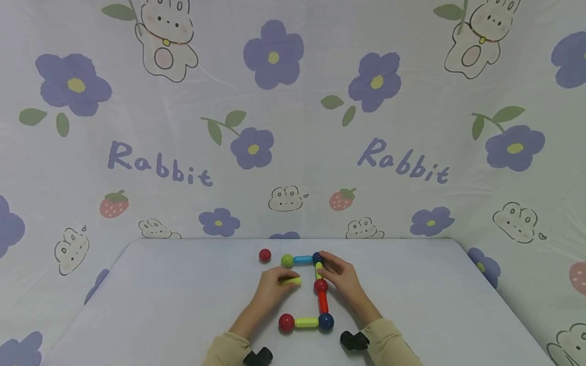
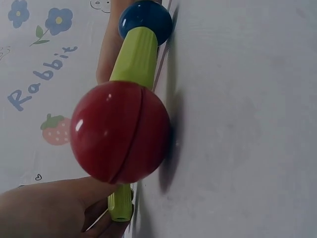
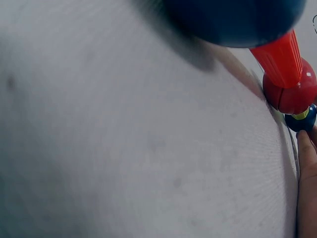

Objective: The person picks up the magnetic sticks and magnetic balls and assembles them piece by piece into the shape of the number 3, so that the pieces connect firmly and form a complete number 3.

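My left hand [image 1: 269,288] pinches a yellow-green rod [image 1: 291,280], whose end also shows in the left wrist view [image 2: 120,210]. With its fingertips, my right hand [image 1: 343,278] grips the far dark blue ball [image 1: 317,257], the thumb against a yellow-green rod [image 1: 319,272]. That ball joins a light blue rod [image 1: 302,260] and green ball [image 1: 287,261]. Toward me, the chain runs through a red ball [image 1: 321,286], red rod [image 1: 323,302], near dark blue ball [image 1: 326,321] and yellow-green rod [image 1: 306,323] to another red ball [image 1: 286,323].
A loose red ball [image 1: 265,255] lies left of the green ball on the white table [image 1: 160,305]. Black wrist devices [image 1: 354,340] sit by both sleeves. A patterned cloth [image 1: 302,127] hangs behind the table.
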`<state>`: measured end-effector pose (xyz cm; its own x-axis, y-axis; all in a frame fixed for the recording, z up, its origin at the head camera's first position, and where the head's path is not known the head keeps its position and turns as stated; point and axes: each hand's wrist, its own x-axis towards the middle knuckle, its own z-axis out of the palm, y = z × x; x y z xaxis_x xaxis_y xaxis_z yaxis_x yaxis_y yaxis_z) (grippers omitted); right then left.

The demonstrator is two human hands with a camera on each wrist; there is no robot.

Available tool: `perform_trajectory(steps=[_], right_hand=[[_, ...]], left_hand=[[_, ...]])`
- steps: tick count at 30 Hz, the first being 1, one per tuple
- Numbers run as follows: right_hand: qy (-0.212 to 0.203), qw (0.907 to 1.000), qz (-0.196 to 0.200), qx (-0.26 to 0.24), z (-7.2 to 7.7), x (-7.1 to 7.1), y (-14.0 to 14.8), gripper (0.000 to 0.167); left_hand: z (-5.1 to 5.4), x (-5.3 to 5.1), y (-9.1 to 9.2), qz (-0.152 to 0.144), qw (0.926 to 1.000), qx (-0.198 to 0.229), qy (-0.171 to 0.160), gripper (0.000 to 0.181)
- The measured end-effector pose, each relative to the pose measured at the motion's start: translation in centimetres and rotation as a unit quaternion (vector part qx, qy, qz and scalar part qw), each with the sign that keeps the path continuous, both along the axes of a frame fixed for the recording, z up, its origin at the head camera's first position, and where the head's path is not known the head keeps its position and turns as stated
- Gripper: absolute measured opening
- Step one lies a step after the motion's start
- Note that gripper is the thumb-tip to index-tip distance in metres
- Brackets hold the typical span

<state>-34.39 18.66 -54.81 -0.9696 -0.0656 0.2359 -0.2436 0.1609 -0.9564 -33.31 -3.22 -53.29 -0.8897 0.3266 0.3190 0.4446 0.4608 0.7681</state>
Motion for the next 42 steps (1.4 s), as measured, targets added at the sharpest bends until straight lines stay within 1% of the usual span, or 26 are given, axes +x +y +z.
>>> perform_trajectory(steps=[5,9,16,20,24,28,36,42], right_hand=[[0.003,1.0,0.003,0.0,0.0,0.1,0.0,0.046],[0.002,1.0,0.002,-0.001,0.1,0.1,0.0,0.046],[-0.002,0.9998,0.015,-0.012,0.2,-0.1,0.0,0.047],[0.0,0.9998,0.017,-0.011,0.2,-0.1,0.1,0.047],[0.001,0.9997,0.019,-0.014,0.2,0.0,0.2,0.047],[-0.001,0.9998,0.015,-0.012,0.1,0.0,0.2,0.047],[-0.001,0.9998,0.015,-0.012,0.1,-0.1,0.1,0.047],[-0.001,0.9999,0.012,-0.012,0.0,-0.1,0.1,0.048]], left_hand=[[0.1,0.1,0.5,-0.017,0.9998,0.002,-0.007,0.021],[0.1,0.1,1.0,-0.026,0.9996,-0.006,-0.011,0.02],[0.1,0.0,1.7,-0.049,0.9985,-0.02,0.009,0.02],[0.2,0.0,2.0,-0.063,0.9976,-0.028,0.008,0.02],[0.2,0.1,2.2,-0.064,0.9973,-0.037,0.0,0.021],[0.2,0.2,2.2,-0.061,0.9975,-0.036,-0.005,0.022],[0.2,0.3,2.1,-0.058,0.9976,-0.039,-0.001,0.022],[0.2,0.3,2.1,-0.054,0.9978,-0.038,-0.008,0.023]])
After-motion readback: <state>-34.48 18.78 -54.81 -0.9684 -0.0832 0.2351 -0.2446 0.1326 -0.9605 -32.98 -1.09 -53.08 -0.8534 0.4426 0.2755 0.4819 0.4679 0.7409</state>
